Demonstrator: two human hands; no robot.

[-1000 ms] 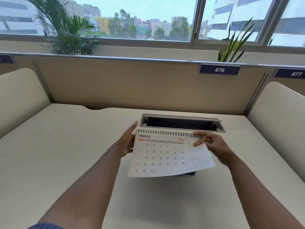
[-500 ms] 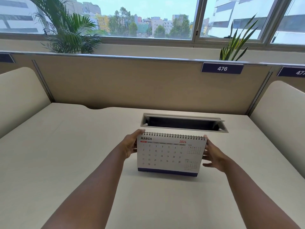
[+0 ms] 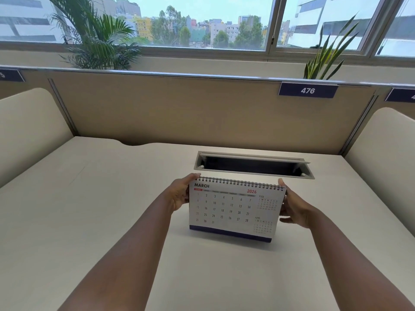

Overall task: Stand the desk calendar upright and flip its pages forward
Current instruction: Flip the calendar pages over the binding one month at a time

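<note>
A white spiral-bound desk calendar (image 3: 233, 209) stands upright on the beige desk (image 3: 89, 209), showing MARCH 2026, with a dark blue strip along its base. My left hand (image 3: 179, 194) grips its left edge, fingertips over the top corner by the spiral. My right hand (image 3: 294, 209) holds the right edge, thumb at the top corner and fingers behind and below. The back of the calendar is hidden.
An open cable tray slot (image 3: 253, 164) is cut into the desk just behind the calendar. A beige partition (image 3: 202, 113) with a "476" label (image 3: 307, 90) closes the back; padded side dividers stand left and right. Plants sit on the window ledge beyond.
The March page, lifted and held out a second ago, now lies flat on the standing calendar. My right hand moved from the page's top to the right edge; both hands hold the sides.
</note>
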